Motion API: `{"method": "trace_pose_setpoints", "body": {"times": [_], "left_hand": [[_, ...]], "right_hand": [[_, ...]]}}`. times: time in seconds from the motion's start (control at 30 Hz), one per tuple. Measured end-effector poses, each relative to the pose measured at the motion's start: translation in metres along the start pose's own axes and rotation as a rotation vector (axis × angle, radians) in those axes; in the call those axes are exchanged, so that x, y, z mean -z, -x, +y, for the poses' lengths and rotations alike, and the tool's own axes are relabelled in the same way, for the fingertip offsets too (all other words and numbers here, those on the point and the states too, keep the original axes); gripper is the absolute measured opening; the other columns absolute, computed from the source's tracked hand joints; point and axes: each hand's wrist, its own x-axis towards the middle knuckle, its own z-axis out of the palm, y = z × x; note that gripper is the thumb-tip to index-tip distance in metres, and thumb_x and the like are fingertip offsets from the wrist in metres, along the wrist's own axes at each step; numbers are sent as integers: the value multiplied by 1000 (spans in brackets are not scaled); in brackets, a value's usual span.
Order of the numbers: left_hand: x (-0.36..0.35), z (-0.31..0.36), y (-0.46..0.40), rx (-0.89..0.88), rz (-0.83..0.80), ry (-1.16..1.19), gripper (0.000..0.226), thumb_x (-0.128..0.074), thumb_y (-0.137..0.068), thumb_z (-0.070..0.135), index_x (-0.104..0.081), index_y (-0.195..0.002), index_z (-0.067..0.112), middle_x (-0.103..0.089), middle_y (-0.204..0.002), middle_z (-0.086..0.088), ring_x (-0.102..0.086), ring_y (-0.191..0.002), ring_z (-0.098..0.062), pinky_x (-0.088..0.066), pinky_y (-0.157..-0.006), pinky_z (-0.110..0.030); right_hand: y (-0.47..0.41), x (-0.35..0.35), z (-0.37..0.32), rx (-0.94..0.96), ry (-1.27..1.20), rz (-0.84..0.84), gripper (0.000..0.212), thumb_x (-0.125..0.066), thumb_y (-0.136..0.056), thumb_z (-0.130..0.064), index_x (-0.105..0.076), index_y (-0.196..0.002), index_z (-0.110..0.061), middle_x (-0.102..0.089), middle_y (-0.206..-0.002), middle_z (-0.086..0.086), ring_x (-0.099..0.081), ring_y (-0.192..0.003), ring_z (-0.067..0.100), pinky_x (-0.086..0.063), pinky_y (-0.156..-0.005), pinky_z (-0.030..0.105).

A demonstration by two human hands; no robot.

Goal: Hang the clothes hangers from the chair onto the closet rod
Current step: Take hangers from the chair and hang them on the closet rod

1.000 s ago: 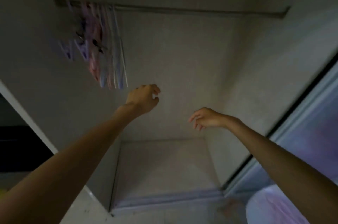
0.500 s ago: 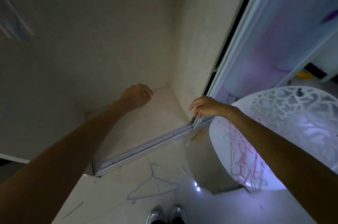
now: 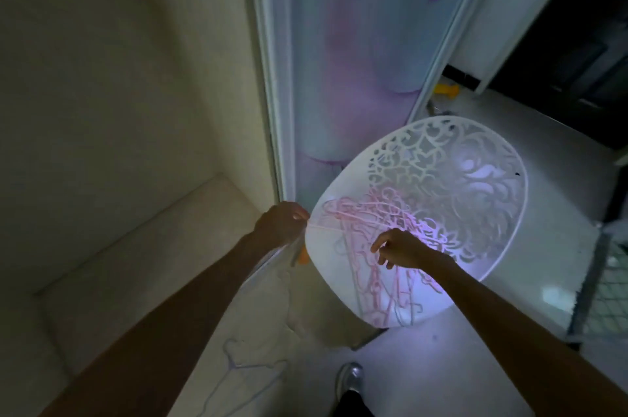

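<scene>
**A:** Why is your left hand [image 3: 280, 221] parked at the rim of the chair [image 3: 339, 267]?

**B:** Its fingers are curled at the rim, pinching what looks like one thin pale bar; I'd judge you are steadying or drawing out a single hanger. Whether that bar belongs to the heap is hard to tell in this dim light.

**A:** And the right hand [image 3: 399, 246]?

**B:** It hovers over the pink hangers [image 3: 367, 216], fingers loosely bent, thumb and forefinger apart, holding nothing yet. It seems set to pick from the tangle.

**A:** Where are the hangers, exactly?

**B:** Heaped on the white seat, hooks and bars interlocked, trailing toward its near edge. The closet rod is out of view.

**A:** Anything in your way?

**B:** One loose hanger [image 3: 244, 372] lies on the floor by your shoe [image 3: 350, 379]; mind your step. The sliding door [image 3: 356, 59] stands just behind the chair, and the closet interior [image 3: 119, 110] is to your left.
</scene>
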Motion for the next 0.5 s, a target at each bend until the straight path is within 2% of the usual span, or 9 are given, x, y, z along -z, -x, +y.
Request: {"method": "trace_pose_setpoints", "body": {"times": [0.1, 0.17, 0.23, 0.27, 0.33, 0.37, 0.5], "left_hand": [[-49, 21, -49, 54, -47, -5, 26, -54, -88, 16, -68, -110, 18, -61, -128, -3, -56, -118, -21, -42, -100, -26], [-63, 21, -61, 72, -42, -1, 26, -53, -90, 13, -67, -111, 16, -60, -128, -4, -56, -118, -21, -42, -97, -25], [-99, 31, -103, 83, -54, -1, 27, -52, -91, 14, -65, -115, 14, -57, -131, -4, -55, -119, -21, -41, -97, -24], [-109, 32, -117, 96, -68, -21, 29, -51, -92, 15, -64, -118, 16, -56, -134, -4, -54, -121, -20, -40, -99, -24], [-134, 30, -152, 120, -93, -63, 31, -50, -92, 18, -61, -120, 19, -53, -137, -3, -51, -125, -20, -39, -102, -25], [-144, 27, -166, 129, -100, -80, 32, -49, -92, 18, -60, -122, 19, -51, -139, -3, -50, -126, -20, -38, -103, -25], [-180, 7, -222, 98, -84, -181, 42, -45, -92, 21, -51, -134, 16, -42, -147, -6, -41, -135, -21, -30, -111, -26]], "right_hand": [[-31, 13, 53, -57, -4, -14, 28, -42, -86, 1, -68, -96, -2, -59, -58, -1, -55, -48, 8, -48, -56, 22], [-39, 13, 65, -89, -20, -29, 28, -42, -84, 0, -68, -81, -10, -59, -60, 1, -55, -49, 9, -52, -64, 29], [-70, 26, 100, -105, -33, -21, 33, -42, -85, -1, -60, -67, -22, -63, -73, 6, -57, -61, 16, -53, -75, 34], [-83, 29, 110, -95, 3, -27, 33, -43, -87, -3, -60, -68, -24, -64, -85, 9, -58, -74, 19, -51, -77, 32], [-111, 36, 130, -98, 105, -6, 25, -43, -90, -9, -67, -90, -18, -64, -114, 10, -60, -99, 25, -47, -82, 28], [-123, 39, 136, -109, 151, 14, 26, -44, -90, -11, -66, -103, -17, -62, -122, 8, -59, -109, 26, -46, -87, 27], [-181, 44, 164, -172, 225, 62, 34, -42, -92, -18, -55, -123, -20, -54, -133, 3, -50, -125, 23, -41, -100, 32]]}}
